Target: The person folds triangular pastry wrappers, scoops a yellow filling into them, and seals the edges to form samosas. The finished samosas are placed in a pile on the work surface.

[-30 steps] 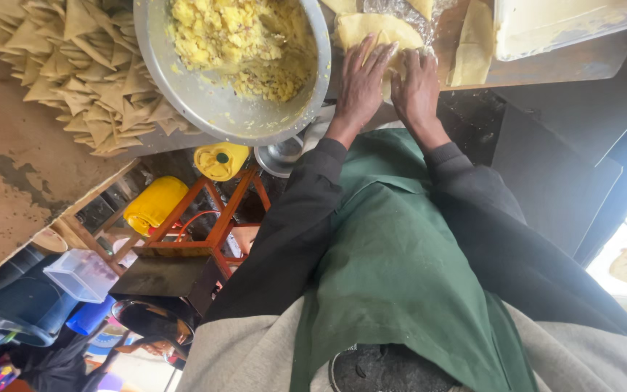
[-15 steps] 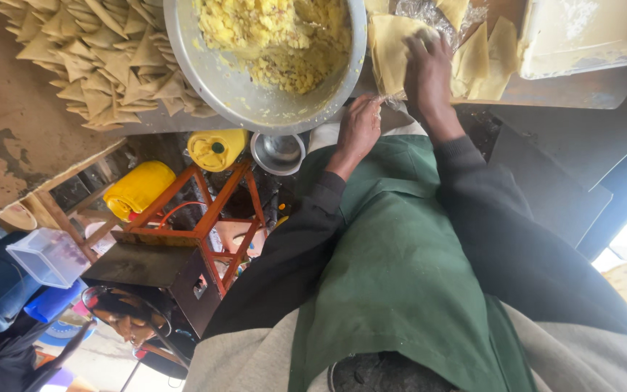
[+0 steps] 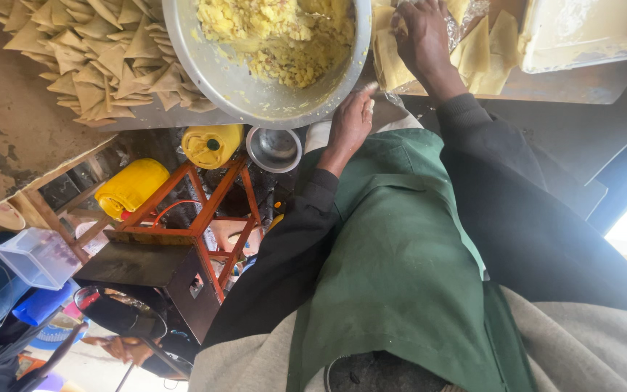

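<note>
Dough sheets (image 3: 390, 64) lie in a pile on the far right. The right hand (image 3: 421, 36) rests flat on top, fingers spread, gripping nothing. The left hand (image 3: 350, 123) is half curled by the bowl (image 3: 205, 72) of yellow mash (image 3: 284, 36); I cannot tell if it holds anything. This looks like picking a sheet. Next needs a soft pinch to lift just one.

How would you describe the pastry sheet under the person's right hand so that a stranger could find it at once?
Start at the big metal bowl of yellow filling. Just beside it, on the side away from the heap of folded triangles, the right hand presses on a pale, flat pastry sheet. Unlike the triangles it is unfolded, and a hand rests on it.
</note>
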